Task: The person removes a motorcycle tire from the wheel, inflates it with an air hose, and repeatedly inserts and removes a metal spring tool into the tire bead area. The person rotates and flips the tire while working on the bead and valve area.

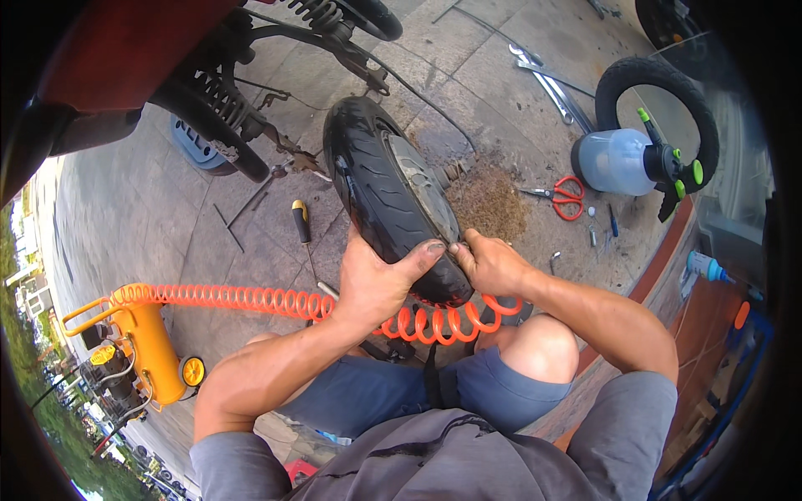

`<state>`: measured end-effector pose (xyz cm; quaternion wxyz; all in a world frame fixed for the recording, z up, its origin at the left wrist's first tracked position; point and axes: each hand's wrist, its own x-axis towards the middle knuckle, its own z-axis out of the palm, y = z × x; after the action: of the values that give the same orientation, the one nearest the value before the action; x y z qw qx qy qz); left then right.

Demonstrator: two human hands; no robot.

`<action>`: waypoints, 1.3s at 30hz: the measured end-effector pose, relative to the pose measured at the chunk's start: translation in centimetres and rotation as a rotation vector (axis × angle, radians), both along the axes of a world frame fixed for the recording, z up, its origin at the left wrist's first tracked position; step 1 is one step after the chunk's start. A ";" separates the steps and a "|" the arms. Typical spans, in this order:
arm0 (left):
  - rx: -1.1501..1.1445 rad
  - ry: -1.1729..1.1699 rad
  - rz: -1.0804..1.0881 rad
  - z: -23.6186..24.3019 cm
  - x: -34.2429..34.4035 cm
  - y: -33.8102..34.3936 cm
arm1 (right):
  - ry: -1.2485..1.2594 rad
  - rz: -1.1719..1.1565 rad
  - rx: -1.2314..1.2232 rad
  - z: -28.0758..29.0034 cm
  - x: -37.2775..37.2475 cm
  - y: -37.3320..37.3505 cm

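Wheel (368,184) is resting ahead of you, its near edge sitting between your grips. Your left grip (372,280) is clasping the tread, probably for steadiness; your right grip (491,265) is pinching that near edge, its fingertips hiding exactly what. Orange hose (292,302) is passing under your left forearm. Screwdriver (302,220) and scissors (550,193) are lying ahead-left and ahead-right of your grips, seemingly staying handy without crowding them.

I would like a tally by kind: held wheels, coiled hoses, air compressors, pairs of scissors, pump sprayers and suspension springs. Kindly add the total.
Held wheel: 1
Coiled hose: 1
Air compressor: 1
Scissors: 1 pair
Pump sprayer: 1
Suspension springs: 2
Total: 7
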<state>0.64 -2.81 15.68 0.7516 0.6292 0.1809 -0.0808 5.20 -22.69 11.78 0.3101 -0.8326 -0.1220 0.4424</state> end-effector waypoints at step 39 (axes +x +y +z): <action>0.069 0.049 -0.048 1.2 0.3 0.1 | 0.042 0.007 -0.005 0.0 0.3 0.0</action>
<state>0.89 -2.73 16.91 0.7225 0.6569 0.1867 -0.1080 5.50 -22.66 11.79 0.3091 -0.8234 -0.1175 0.4612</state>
